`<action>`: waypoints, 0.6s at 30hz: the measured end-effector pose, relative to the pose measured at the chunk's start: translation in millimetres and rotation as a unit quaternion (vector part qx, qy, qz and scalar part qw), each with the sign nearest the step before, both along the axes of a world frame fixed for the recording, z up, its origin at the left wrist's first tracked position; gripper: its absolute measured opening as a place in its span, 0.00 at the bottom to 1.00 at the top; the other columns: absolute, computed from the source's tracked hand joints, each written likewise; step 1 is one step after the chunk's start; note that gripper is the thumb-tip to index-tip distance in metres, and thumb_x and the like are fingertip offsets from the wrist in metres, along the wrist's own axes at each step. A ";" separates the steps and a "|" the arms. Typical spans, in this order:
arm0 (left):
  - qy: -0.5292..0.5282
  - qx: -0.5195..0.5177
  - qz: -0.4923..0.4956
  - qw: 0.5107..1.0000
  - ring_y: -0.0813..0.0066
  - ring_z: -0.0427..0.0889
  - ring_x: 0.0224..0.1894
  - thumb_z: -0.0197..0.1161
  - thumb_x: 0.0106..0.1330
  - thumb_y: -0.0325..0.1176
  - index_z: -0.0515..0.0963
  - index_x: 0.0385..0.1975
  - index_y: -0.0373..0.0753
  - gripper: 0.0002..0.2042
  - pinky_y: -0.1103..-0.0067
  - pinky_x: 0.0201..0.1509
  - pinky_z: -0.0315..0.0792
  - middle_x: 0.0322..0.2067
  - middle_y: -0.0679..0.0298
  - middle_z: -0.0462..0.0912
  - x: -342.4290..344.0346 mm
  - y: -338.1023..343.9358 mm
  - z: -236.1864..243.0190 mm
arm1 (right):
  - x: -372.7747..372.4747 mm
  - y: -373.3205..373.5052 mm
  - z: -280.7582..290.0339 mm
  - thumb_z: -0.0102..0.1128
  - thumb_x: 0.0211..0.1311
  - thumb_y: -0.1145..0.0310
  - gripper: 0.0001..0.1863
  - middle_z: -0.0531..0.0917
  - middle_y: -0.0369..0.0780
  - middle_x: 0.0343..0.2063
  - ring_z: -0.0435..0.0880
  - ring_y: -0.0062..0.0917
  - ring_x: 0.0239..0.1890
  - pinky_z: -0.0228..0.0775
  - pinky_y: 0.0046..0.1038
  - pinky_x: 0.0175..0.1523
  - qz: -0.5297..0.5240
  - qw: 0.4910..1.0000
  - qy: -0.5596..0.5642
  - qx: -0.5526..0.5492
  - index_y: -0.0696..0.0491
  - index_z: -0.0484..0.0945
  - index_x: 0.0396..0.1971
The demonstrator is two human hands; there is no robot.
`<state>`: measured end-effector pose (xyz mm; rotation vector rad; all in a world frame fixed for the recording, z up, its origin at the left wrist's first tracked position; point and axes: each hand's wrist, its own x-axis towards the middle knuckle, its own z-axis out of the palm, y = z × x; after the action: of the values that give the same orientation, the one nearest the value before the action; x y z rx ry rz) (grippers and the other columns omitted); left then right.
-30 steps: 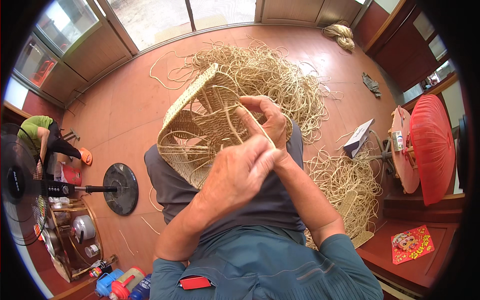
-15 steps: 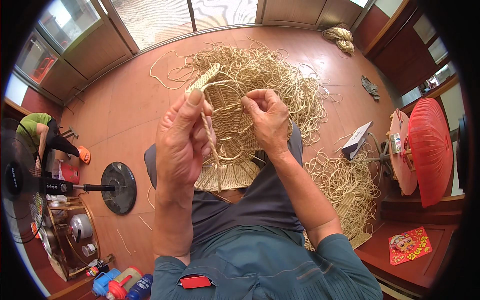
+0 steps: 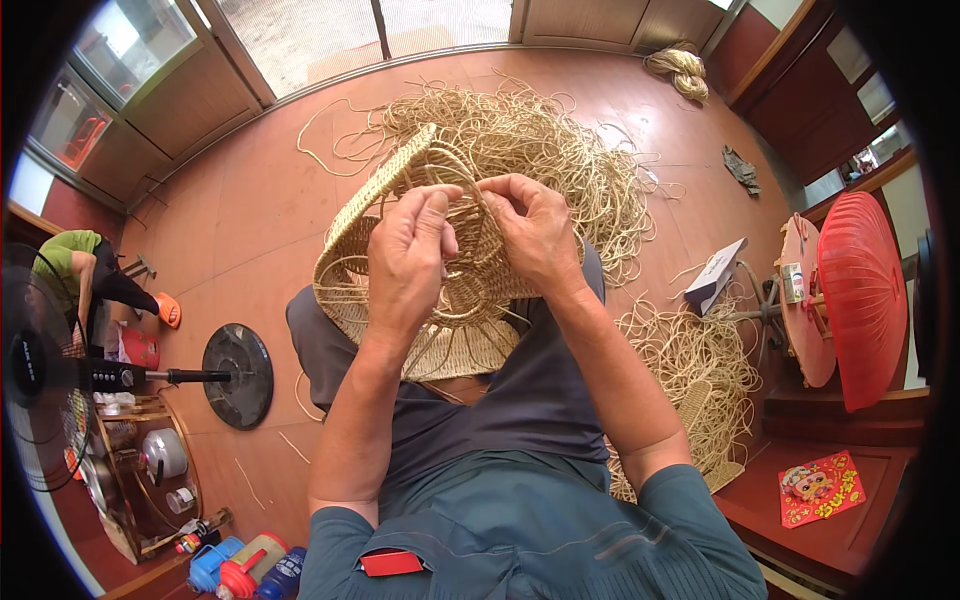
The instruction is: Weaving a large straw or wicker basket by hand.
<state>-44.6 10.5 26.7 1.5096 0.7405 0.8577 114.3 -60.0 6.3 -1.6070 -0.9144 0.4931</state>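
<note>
A woven straw-coloured basket [image 3: 345,232] rests between my knees, its braided rim facing up and loops of cord standing along it. Over its far side, my left hand [image 3: 412,250] pinches a strand of the cord, thumb against fingers. Close by on the right, my right hand [image 3: 530,225] is closed on cord at the same part of the rim; the fingertips of both hands nearly meet. The exact strand in each pinch is partly hidden by the fingers. Beyond the basket lies a big tangled heap of straw cord [image 3: 560,140].
More loose cord [image 3: 680,370] lies by my right leg. A fan's round black base [image 3: 238,376] stands at left, near a person in green [image 3: 75,270]. Jugs [image 3: 250,565] sit at lower left. A red-covered round stool [image 3: 860,300] is at right.
My left hand has come down and right, toward the right hand, uncovering the basket's left rim. The twisted cord strand that hung below it no longer shows.
</note>
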 end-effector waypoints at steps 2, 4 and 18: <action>0.102 0.086 0.014 0.991 0.74 0.84 0.24 0.59 0.86 0.40 0.86 0.57 0.38 0.15 0.73 0.31 0.79 0.24 0.64 0.85 5.4 -0.8 4.4 | 2.4 1.2 -5.1 0.70 0.77 0.65 0.11 0.90 0.38 0.32 0.87 0.18 0.35 0.81 0.27 0.44 0.008 1.000 0.007 0.010 0.56 0.91 0.48; 0.209 0.344 0.065 0.913 0.55 0.93 0.33 0.59 0.83 0.34 0.84 0.63 0.38 0.15 0.62 0.37 0.83 0.29 0.52 0.90 10.1 2.0 -5.7 | 1.5 4.4 -11.1 0.70 0.77 0.66 0.10 0.90 0.36 0.32 0.85 0.17 0.35 0.80 0.27 0.44 0.013 0.999 0.016 0.047 0.55 0.91 0.49; 0.188 0.449 0.056 0.872 0.52 0.88 0.27 0.63 0.81 0.35 0.76 0.40 0.40 0.07 0.61 0.32 0.80 0.24 0.58 0.84 5.3 -13.9 -4.7 | -7.3 -0.5 -6.2 0.71 0.77 0.70 0.10 0.92 0.39 0.39 0.90 0.19 0.43 0.83 0.25 0.49 -0.003 0.991 0.091 0.095 0.58 0.83 0.51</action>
<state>-39.3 -3.5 22.0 2.5390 0.7458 1.0819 107.0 -60.5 0.1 -1.3675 -0.7943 0.5239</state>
